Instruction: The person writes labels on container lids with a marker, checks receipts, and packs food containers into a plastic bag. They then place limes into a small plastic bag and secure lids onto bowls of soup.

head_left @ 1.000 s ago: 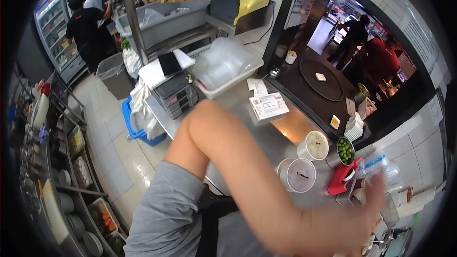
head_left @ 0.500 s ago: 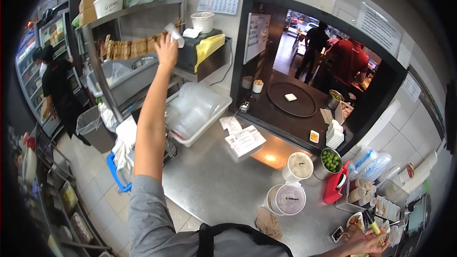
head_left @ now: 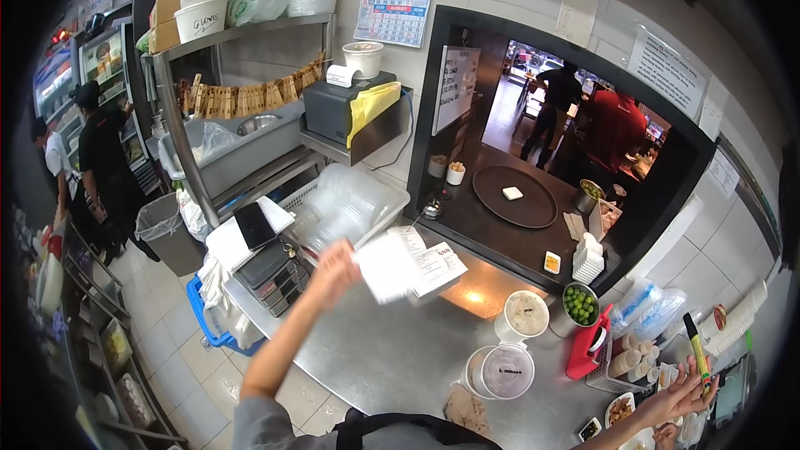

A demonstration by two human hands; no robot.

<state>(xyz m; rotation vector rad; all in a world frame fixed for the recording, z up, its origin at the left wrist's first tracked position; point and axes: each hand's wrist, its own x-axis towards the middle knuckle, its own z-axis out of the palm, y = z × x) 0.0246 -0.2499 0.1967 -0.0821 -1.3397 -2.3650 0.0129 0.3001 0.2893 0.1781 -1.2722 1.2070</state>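
One white paper slip [head_left: 385, 270], blurred, is over the steel counter [head_left: 375, 350], its edge pinched between the thumb and fingers of the left hand [head_left: 335, 271]. In this view it overlaps a stack of printed papers [head_left: 442, 270]; whether they touch, I cannot tell. The right hand [head_left: 685, 392], some fingers extended, grips a yellow marker [head_left: 697, 348], dark end up.

Just behind the left hand stands a crate [head_left: 392, 215] of clear plastic, and left of that a black rack [head_left: 275, 277] carrying a notepad [head_left: 279, 215]. Between the two hands, two white tubs, the farther one [head_left: 527, 315] and the nearer one [head_left: 504, 372], stand in the way, with a crumpled brown paper [head_left: 467, 410] beside the nearer. Past them are a metal pot of green fruit [head_left: 581, 304] and a red holder [head_left: 587, 353].

Bare steel lies between the rack and the tubs, bounded by the counter's slanting edge toward the floor; the dark window ledge [head_left: 467, 237] borders the far side.

The slip's writing, if any, is washed out. Near the right hand, small containers and what looks like another hand [head_left: 665, 435] crowd together, partly hidden, and the frame's bottom cuts off the right forearm.
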